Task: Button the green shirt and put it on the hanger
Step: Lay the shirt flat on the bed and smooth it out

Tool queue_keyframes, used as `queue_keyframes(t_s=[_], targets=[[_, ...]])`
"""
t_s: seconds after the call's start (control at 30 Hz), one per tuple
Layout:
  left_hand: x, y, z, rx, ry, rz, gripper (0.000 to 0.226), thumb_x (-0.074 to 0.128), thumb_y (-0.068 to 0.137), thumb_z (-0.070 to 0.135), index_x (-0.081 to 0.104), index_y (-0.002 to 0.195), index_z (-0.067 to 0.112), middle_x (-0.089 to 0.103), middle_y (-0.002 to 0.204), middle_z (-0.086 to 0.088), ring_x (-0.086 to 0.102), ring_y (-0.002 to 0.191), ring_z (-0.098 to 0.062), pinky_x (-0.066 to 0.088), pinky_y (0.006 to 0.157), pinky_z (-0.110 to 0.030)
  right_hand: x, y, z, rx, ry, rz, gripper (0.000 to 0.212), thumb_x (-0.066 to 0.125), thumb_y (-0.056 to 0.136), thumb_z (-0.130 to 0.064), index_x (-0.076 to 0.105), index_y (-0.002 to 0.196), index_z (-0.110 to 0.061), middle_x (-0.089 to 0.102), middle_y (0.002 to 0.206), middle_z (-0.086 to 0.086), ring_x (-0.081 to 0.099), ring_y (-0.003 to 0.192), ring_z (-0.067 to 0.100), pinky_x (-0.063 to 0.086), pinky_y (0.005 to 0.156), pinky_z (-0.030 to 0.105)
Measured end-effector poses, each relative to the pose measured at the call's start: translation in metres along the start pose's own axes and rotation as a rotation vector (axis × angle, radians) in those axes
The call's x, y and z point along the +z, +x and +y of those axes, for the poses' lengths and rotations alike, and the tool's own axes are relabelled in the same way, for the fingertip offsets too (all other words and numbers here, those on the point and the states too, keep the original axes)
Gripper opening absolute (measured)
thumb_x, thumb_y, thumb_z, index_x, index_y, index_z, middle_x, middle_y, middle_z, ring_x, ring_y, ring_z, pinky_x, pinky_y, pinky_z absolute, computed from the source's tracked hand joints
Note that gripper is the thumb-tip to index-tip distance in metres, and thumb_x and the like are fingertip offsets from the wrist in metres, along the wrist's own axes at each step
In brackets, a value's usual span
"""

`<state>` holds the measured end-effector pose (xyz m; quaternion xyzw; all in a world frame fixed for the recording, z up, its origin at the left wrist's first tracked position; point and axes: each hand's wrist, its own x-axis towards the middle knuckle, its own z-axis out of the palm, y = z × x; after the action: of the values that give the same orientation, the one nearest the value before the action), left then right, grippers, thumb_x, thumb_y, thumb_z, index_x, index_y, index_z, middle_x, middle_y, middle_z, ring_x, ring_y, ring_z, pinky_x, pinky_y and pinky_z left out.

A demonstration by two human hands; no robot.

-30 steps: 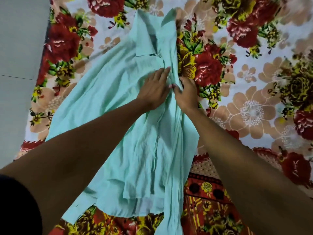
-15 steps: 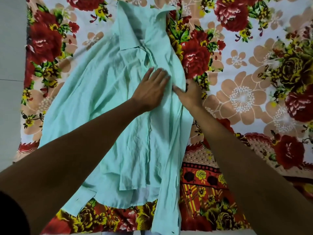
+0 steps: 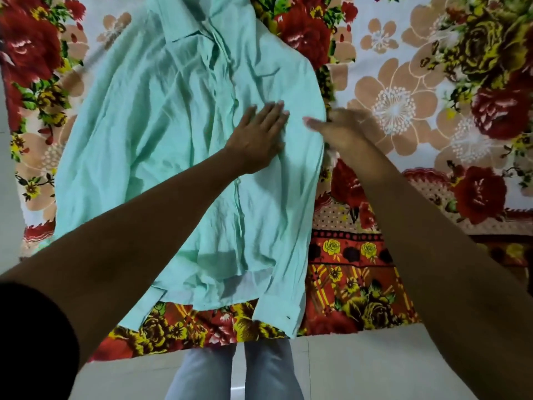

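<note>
Both hands flat, fingers extended: left hand (image 3: pixel 259 137) presses the shirt (image 3: pixel 161 131) mid-frame; right hand (image 3: pixel 343 131), blurred, at its edge. Shirt pale green, creased, collar uppermost, on bedsheet (image 3: pixel 403 90).

Green shirt (image 3: pixel 184 134): right half, earlier bunched into a narrow fold at centre frame, now spread wide; right sleeve and cuff (image 3: pixel 278 316) lie flat toward lower centre.
Left hand (image 3: pixel 256 140): earlier pinching at the placket beside the other hand, now palm-down and flat on the cloth.
Right hand (image 3: pixel 343 129): moved off the placket to the shirt's right edge, motion-blurred, fingers (image 3: pixel 313 122) extended.
View: now takes in jeans-clad legs (image 3: pixel 233 370) and floor at bottom.
</note>
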<state>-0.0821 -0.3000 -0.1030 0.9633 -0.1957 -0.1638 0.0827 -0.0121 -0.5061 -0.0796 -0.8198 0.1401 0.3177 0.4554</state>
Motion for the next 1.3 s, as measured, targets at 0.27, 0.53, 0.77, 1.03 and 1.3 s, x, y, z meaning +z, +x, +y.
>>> queue_keyframes(t_s=[0.27, 0.53, 0.77, 1.03, 1.3], targets=[[0.008, -0.01, 0.047, 0.068, -0.04, 0.012, 0.073, 0.041, 0.1, 0.024, 0.011, 0.159, -0.006, 0.01, 0.166, -0.029, 0.011, 0.156, -0.042, 0.01, 0.128, -0.05, -0.018, -0.057, 0.02, 0.047, -0.097, -0.299, 0.04, 0.079, 0.089, -0.026, 0.067, 0.127, -0.021, 0.072, 0.112, -0.008, 0.071, 0.094, 0.008, 0.06, 0.07, 0.02], [0.009, -0.018, 0.087, -0.128, -0.149, 0.029, 0.069, 0.034, 0.105, 0.024, 0.003, 0.16, -0.003, 0.002, 0.169, -0.023, 0.001, 0.158, -0.036, 0.002, 0.128, -0.045, -0.021, -0.086, 0.05, 0.086, 0.135, -0.053, 0.039, 0.068, 0.091, -0.016, 0.064, 0.13, -0.016, 0.072, 0.121, 0.003, 0.071, 0.105, 0.022, 0.059, 0.094, 0.042], [0.023, -0.064, 0.135, 0.051, -0.346, 0.282, 0.041, 0.053, 0.095, 0.017, 0.053, 0.13, -0.005, 0.058, 0.121, -0.028, 0.058, 0.105, -0.045, 0.05, 0.088, -0.051, -0.01, -0.126, 0.096, 0.142, 0.204, -0.177, 0.038, 0.076, 0.09, -0.013, 0.065, 0.126, -0.012, 0.073, 0.12, 0.007, 0.072, 0.103, 0.021, 0.062, 0.076, 0.029], [0.02, -0.065, 0.17, -0.602, -1.177, 0.003, 0.049, 0.073, 0.08, 0.042, 0.072, 0.103, -0.001, 0.072, 0.091, -0.011, 0.067, 0.082, -0.025, 0.057, 0.076, -0.038, -0.011, -0.155, 0.134, 0.077, 0.248, -0.2, 0.038, 0.073, 0.093, -0.022, 0.066, 0.13, -0.016, 0.074, 0.121, -0.002, 0.071, 0.111, 0.016, 0.058, 0.095, 0.031], [0.012, -0.036, 0.188, -0.81, -1.75, 0.057, 0.012, 0.063, 0.101, 0.02, 0.069, 0.099, 0.009, 0.072, 0.101, -0.015, 0.071, 0.092, -0.032, 0.056, 0.093, -0.054, -0.027, -0.184, 0.169, 0.169, 0.232, -0.443, 0.041, 0.074, 0.093, -0.023, 0.065, 0.131, -0.009, 0.07, 0.13, 0.004, 0.068, 0.119, 0.023, 0.055, 0.103, 0.041]])
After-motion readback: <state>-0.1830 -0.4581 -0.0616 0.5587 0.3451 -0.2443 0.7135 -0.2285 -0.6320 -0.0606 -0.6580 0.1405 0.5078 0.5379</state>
